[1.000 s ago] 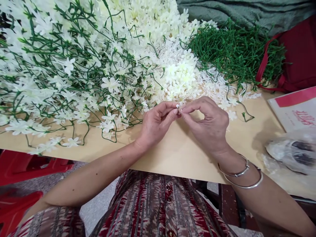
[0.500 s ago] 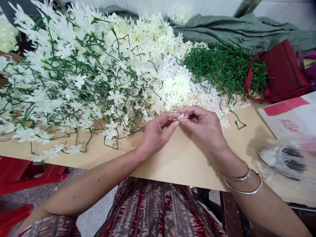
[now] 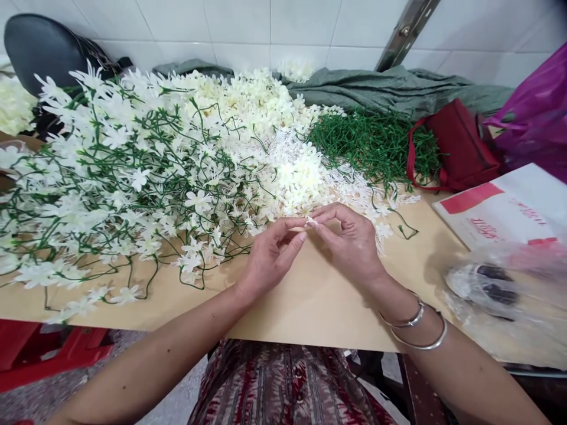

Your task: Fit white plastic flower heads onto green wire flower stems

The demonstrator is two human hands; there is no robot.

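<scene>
In front of me a small white artificial flower piece (image 3: 311, 221) is pinched between the fingertips of my right hand (image 3: 349, 241). My left hand (image 3: 271, 255) meets it from the other side, index finger and thumb curled round its end; the fingers hide most of the piece. Just beyond both hands lies a heap of cream-white flower heads (image 3: 301, 177). Thin white stamen-like pieces (image 3: 354, 180) are scattered to its right. A large pile of white flowers on green stems (image 3: 146, 177) spreads over the left of the table (image 3: 310, 301).
Behind the white pieces is a tangle of bare green plastic stems (image 3: 367, 141). To the right are a dark red bag (image 3: 463, 144), a printed white box (image 3: 509, 206), a clear plastic bag (image 3: 496, 289) and a purple bag (image 3: 535, 112). A red stool (image 3: 57, 348) stands at lower left.
The view has tilted up, showing more wall. Both hands keep together at the white flower piece; the left thumb sits slightly lower, and less of the piece shows.
</scene>
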